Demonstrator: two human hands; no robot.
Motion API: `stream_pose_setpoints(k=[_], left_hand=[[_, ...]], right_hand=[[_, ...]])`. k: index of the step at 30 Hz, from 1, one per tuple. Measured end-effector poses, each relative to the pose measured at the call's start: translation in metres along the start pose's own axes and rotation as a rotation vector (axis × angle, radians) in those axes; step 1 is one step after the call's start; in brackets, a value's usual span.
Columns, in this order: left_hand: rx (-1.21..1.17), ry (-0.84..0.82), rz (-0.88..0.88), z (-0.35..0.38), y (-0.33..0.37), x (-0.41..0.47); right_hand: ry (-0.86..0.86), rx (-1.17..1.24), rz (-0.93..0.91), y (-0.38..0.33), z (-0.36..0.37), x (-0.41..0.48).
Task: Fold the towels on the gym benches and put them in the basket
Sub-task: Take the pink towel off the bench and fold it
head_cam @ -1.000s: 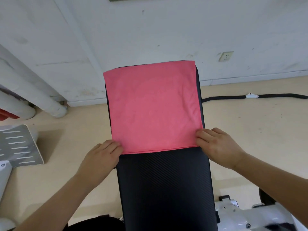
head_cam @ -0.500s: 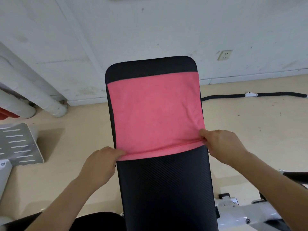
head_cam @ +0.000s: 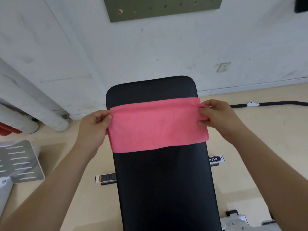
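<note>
1. Your left hand (head_cam: 93,130) pinches the left end of the pink towel (head_cam: 158,129), thumb on top near the far edge and the fingers curled under the cloth.
2. Your right hand (head_cam: 218,117) pinches the right end, gripping the far corner where the layers meet, with its lower fingers tucked around the folded end.
3. The towel lies folded into a wide band across the black bench pad (head_cam: 166,189), stretched between your hands, its near fold resting flat on the pad and its ends overhanging both sides slightly.
4. The pad's far end shows bare beyond the towel, close to the white wall (head_cam: 150,47).
5. A wall socket (head_cam: 223,67) sits to the right, and a black bar (head_cam: 275,103) lies on the beige floor (head_cam: 266,139) beneath it.
</note>
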State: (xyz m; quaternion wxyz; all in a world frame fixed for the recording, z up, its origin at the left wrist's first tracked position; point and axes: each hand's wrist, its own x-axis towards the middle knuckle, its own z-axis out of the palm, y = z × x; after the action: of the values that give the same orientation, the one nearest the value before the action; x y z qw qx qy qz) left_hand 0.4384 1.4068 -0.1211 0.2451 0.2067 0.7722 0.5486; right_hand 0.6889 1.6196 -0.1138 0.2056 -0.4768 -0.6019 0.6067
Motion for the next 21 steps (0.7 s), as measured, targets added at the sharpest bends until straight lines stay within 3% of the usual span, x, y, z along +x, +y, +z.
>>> stream_pose_setpoints(k=[11, 17, 21], left_hand=[[0.406, 0.149, 0.089, 0.017, -0.006, 0.033], [0.649, 0.2, 0.175, 0.021, -0.008, 0.039], [0.715, 0.23, 0.245, 0.024, -0.01, 0.037]], right_hand=[[0.212, -0.347, -0.127, 0.014, 0.022, 0.044], [0.206, -0.375, -0.078, 0.007, 0.022, 0.054], [0.2, -0.272, 0.012, 0.001, 0.02, 0.057]])
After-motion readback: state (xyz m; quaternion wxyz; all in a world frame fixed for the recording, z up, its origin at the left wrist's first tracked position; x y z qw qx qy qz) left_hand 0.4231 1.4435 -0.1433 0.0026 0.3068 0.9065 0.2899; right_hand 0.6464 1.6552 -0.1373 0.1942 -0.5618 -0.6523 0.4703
